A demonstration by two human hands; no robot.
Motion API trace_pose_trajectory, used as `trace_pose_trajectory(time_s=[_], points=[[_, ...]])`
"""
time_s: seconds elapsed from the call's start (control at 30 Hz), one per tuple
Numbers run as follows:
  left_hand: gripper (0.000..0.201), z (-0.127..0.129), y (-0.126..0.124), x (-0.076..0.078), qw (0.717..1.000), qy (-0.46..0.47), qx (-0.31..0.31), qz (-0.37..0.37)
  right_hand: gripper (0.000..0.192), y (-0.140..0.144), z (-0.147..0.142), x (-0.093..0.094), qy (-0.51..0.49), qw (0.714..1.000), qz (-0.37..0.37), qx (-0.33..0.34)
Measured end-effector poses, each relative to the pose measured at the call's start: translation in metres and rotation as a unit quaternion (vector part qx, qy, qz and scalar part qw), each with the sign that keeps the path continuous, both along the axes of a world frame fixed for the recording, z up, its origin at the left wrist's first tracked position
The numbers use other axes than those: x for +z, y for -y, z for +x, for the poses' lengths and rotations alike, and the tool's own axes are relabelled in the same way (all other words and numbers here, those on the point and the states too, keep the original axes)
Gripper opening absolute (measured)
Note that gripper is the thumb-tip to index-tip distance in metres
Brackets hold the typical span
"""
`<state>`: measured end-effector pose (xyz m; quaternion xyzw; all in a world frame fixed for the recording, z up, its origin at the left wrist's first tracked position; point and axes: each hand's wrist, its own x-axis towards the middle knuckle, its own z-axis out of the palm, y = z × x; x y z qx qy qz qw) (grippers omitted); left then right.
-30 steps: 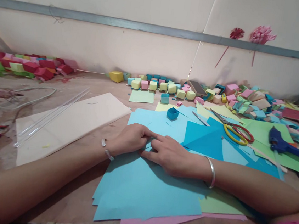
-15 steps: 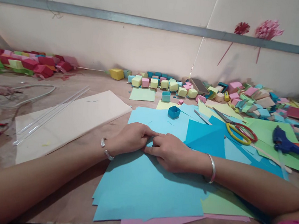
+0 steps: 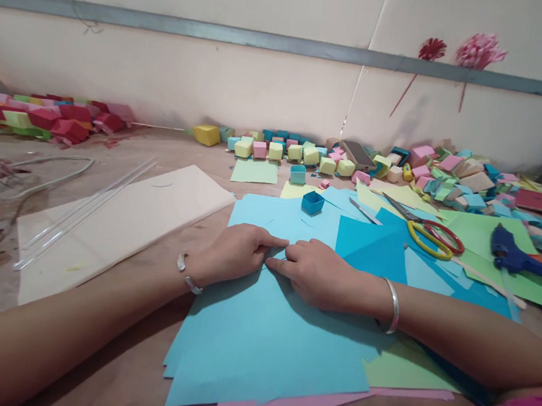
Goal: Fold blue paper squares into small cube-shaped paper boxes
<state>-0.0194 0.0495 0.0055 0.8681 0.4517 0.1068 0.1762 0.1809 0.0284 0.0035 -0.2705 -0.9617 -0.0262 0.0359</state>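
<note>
My left hand [image 3: 233, 251] and my right hand [image 3: 315, 271] meet fingertip to fingertip on a stack of light blue paper sheets [image 3: 261, 337]. Between the fingers of both hands is pinched a small light blue piece of paper [image 3: 276, 255], mostly hidden by them. Each wrist wears a silver bangle. A small dark blue paper box [image 3: 312, 202] sits just beyond my hands. Darker blue sheets [image 3: 370, 249] lie to the right of my right hand.
Yellow-and-red scissors [image 3: 429, 236] and a blue glue gun [image 3: 517, 257] lie at the right. A cream board [image 3: 118, 226] with clear glue sticks [image 3: 86, 212] is at the left. Several coloured paper cubes [image 3: 300, 154] line the wall. Red and green boxes [image 3: 42, 117] sit far left.
My hands stay on the blue paper; the right fingers have curled in and shifted slightly left against the left fingertips. The view has drifted a little.
</note>
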Motion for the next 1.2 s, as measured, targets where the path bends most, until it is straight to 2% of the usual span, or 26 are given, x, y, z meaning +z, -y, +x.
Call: trace_pose_trajectory(time_s=[0.1,0.2,0.33,0.4,0.43,0.5,0.6,0.7,0.8,0.87,0.93,1.0,1.03,1.07,1.1,1.13,1.2], points=[[0.043,0.000,0.000,0.000,1.000,0.000,0.001,0.004,0.023,0.002,-0.002,0.003,0.083,0.994,0.037,-0.060],[0.042,0.001,0.000,0.001,1.000,-0.003,0.006,-0.001,0.017,0.000,-0.001,0.005,0.149,0.979,0.042,-0.133],[0.044,0.001,0.001,0.002,1.000,-0.014,0.013,-0.003,0.019,-0.003,0.003,0.007,0.170,0.962,0.037,-0.209],[0.043,0.001,0.001,0.001,1.000,-0.011,0.013,0.000,0.021,-0.003,0.003,0.009,0.152,0.956,0.062,-0.243],[0.042,0.001,0.001,0.001,1.000,-0.009,0.012,0.001,0.023,-0.004,0.002,0.010,0.133,0.957,0.081,-0.245],[0.041,0.000,0.000,0.000,1.000,-0.006,0.005,0.003,0.028,-0.005,-0.001,0.011,0.095,0.968,0.104,-0.206],[0.040,0.000,0.000,0.000,1.000,-0.002,0.007,0.005,0.029,-0.010,-0.004,0.010,0.097,0.981,0.075,-0.153],[0.040,-0.001,-0.001,-0.001,1.000,0.009,0.018,0.000,0.023,-0.017,-0.003,0.006,0.138,0.974,0.046,-0.173],[0.040,-0.001,0.000,-0.005,1.000,0.024,0.015,0.004,0.021,-0.018,0.000,0.005,0.147,0.968,0.058,-0.197],[0.037,-0.001,0.001,-0.007,0.997,0.059,0.028,0.035,0.024,-0.017,0.002,0.005,0.110,0.965,0.086,-0.222],[0.035,0.000,0.002,-0.008,0.986,0.116,0.060,0.104,0.026,-0.015,0.002,0.006,0.032,0.966,0.097,-0.237],[0.034,0.000,0.002,-0.008,0.964,0.164,0.090,0.188,0.022,-0.013,0.001,0.007,-0.080,0.970,0.031,-0.225],[0.035,0.000,0.003,-0.007,0.954,0.174,0.094,0.225,0.019,-0.013,0.000,0.007,-0.149,0.965,-0.041,-0.210],[0.036,0.000,0.003,-0.007,0.947,0.176,0.088,0.254,0.021,-0.014,-0.001,0.006,-0.222,0.947,-0.134,-0.192],[0.037,0.000,0.004,-0.006,0.942,0.173,0.075,0.277,0.027,-0.015,-0.002,0.005,-0.293,0.911,-0.234,-0.174],[0.039,0.000,0.005,-0.006,0.939,0.169,0.055,0.295,0.035,-0.017,-0.003,0.004,-0.352,0.862,-0.328,-0.159],[0.047,0.000,0.006,-0.008,0.933,0.163,0.015,0.320,0.041,-0.019,-0.005,0.002,-0.425,0.767,-0.457,-0.149]])
